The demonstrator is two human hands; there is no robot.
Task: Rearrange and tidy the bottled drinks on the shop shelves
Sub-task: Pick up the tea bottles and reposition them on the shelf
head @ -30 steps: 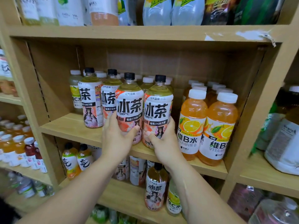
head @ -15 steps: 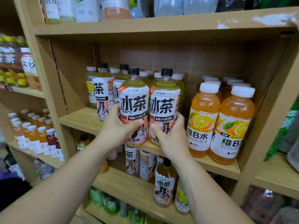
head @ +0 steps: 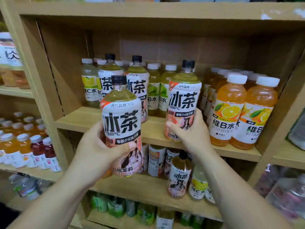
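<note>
Shelving unit [head: 165,9]: light wood-look boards, brown back panel [head: 165,47], slotted uprights [head: 54,90]. Adjoining bays left and right. Torn white sticker residue [head: 264,16] on upper shelf edge.

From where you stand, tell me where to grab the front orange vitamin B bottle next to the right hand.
Grip the orange vitamin B bottle around its labelled middle, coming from the open front of the shelf. It stands upright, hemmed in by its orange twin on one side and the tea bottle in the right hand on the other.
</note>
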